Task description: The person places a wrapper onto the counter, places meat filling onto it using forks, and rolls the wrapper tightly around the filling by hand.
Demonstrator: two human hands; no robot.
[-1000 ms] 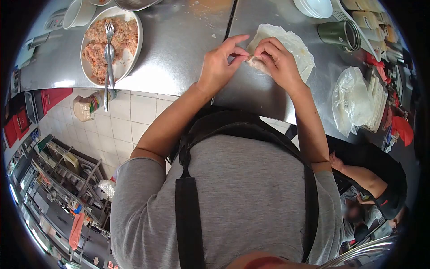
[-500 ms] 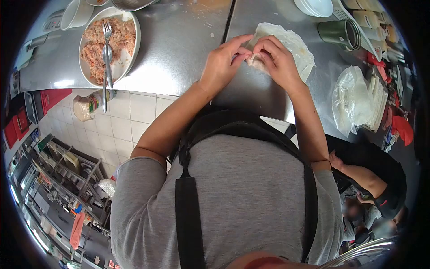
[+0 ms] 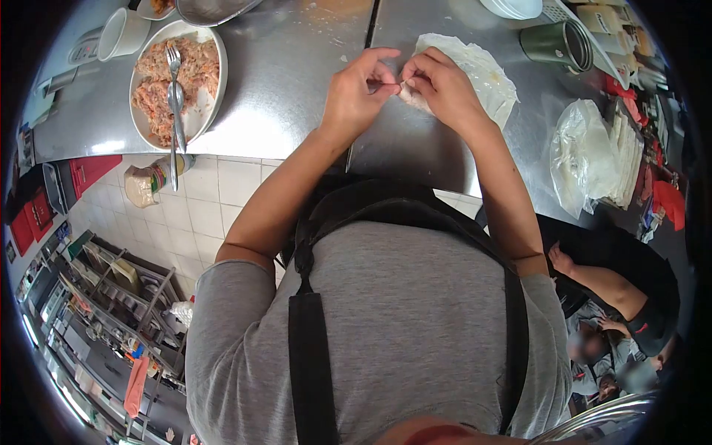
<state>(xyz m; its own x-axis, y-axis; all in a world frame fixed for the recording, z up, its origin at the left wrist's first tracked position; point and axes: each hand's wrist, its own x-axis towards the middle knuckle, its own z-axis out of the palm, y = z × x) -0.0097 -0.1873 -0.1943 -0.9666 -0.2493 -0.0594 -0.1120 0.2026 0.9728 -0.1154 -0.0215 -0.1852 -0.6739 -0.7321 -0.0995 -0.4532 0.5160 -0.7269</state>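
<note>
Both my hands are over the steel table, their fingertips nearly meeting at a small pale, wrapped piece (image 3: 415, 99). My left hand (image 3: 357, 93) pinches at its left end, thumb and index finger together. My right hand (image 3: 443, 87) is closed on the piece from the right and partly covers it. Thin whitish wrapper sheets (image 3: 489, 83) lie flat behind and to the right of my right hand. At the left, a white oval dish (image 3: 210, 111) holds a pinkish minced filling (image 3: 156, 100), with a fork (image 3: 174, 67) and a spoon (image 3: 176, 96) across it.
A dark green cup (image 3: 552, 44) and white bowls (image 3: 513, 6) stand at the back right. A plastic bag (image 3: 578, 156) lies beside stacked wrappers (image 3: 624, 163). A white container (image 3: 122, 35) is at the back left. Another person's arm (image 3: 604, 285) shows at lower right.
Both hands have shifted slightly left and toward the back with the pale piece between them. The whole view has also turned a little.
</note>
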